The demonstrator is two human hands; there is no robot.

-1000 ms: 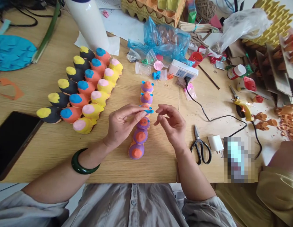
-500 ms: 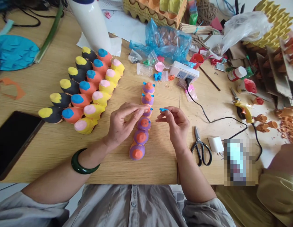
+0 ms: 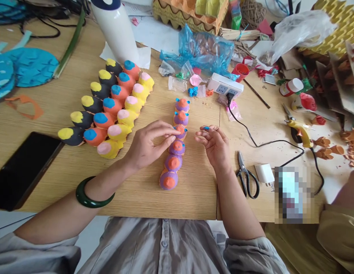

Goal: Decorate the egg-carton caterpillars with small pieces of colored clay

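A row of purple and orange painted egg-carton cups (image 3: 174, 152) lies lengthwise on the wooden table (image 3: 137, 198), some with small blue bits stuck on. My left hand (image 3: 148, 142) pinches at the third cup from the far end, fingertips pressed on a blue bit there. My right hand (image 3: 214, 142) hovers just right of the row, fingers curled round a small blue clay piece (image 3: 206, 128). A green bangle (image 3: 90, 196) is on my left wrist.
A three-row painted egg-carton piece (image 3: 111, 108) lies left of the row. A phone (image 3: 21, 169) sits at the left edge. Scissors (image 3: 245, 175), a glue gun (image 3: 301, 133), a power strip (image 3: 225, 86), a white bottle (image 3: 117, 28) and bags of clay lie around. Another person's sleeve (image 3: 339, 236) is at right.
The blue piece passed from my left fingers into my right hand, which drew away to the right. My left fingertips went down onto the cup row.
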